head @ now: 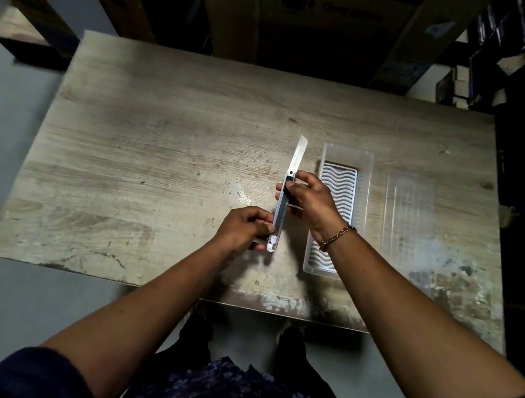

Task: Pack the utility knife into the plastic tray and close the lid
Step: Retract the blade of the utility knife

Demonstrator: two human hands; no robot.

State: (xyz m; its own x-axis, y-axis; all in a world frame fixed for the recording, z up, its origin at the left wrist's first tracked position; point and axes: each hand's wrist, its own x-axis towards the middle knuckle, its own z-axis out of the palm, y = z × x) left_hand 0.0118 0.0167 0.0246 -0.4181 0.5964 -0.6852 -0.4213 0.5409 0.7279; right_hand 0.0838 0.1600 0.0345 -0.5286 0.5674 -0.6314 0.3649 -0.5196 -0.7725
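Both hands [281,214] hold the utility knife [283,199] over a worn wooden table [157,153].

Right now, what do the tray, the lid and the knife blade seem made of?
Tray: clear plastic, probably; the table shows through its walls.
Lid: the same clear ribbed plastic, it seems.
Knife blade: bright metal, likely steel, with a pale sheen.
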